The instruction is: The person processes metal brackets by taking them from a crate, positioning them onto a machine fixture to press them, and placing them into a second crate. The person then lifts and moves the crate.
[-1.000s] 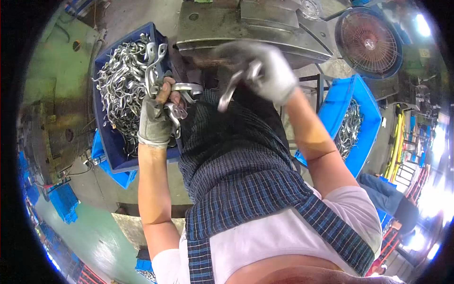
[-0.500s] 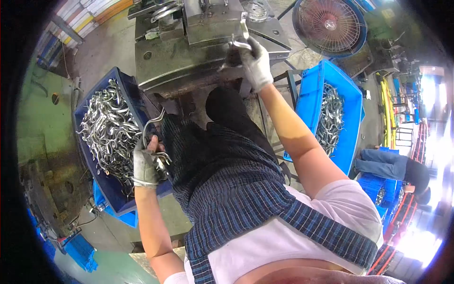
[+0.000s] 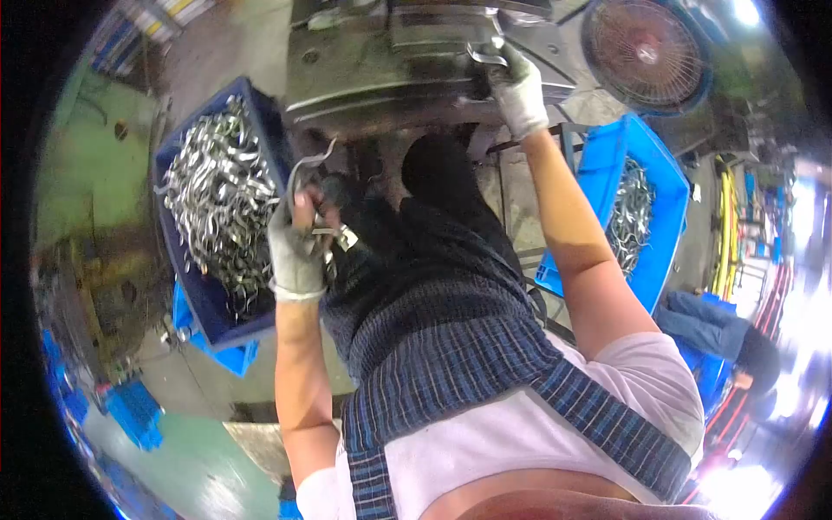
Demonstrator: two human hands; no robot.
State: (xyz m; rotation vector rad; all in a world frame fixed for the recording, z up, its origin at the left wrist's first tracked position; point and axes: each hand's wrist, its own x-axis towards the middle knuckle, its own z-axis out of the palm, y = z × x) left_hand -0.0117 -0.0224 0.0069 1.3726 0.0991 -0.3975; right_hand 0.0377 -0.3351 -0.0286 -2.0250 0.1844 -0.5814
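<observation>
My left hand (image 3: 299,251), in a white glove with bare fingertips, is closed around several curved metal pieces. One long S-shaped metal piece (image 3: 308,165) sticks up from it; shorter ends poke out over my dark apron. Beside this hand stands a dark blue bin (image 3: 270,139) heaped with similar shiny pieces (image 3: 217,182). My right hand (image 3: 522,91), gloved in white with dark fingertips, is closed on a bent metal piece (image 3: 487,57) at the right end of a heavy steel machine bed (image 3: 373,74). Blur hides the exact finger positions.
A bright blue bin (image 3: 598,160) with more metal pieces (image 3: 633,212) stands at right. Behind it is a round caged fan (image 3: 646,54). Another person in jeans (image 3: 693,316) is at the far right. My knees are below the machine's front edge.
The whole view has shifted, so the scene sits farther right. My right hand has moved slightly up and right along the machine bed. My left hand still holds its metal pieces.
</observation>
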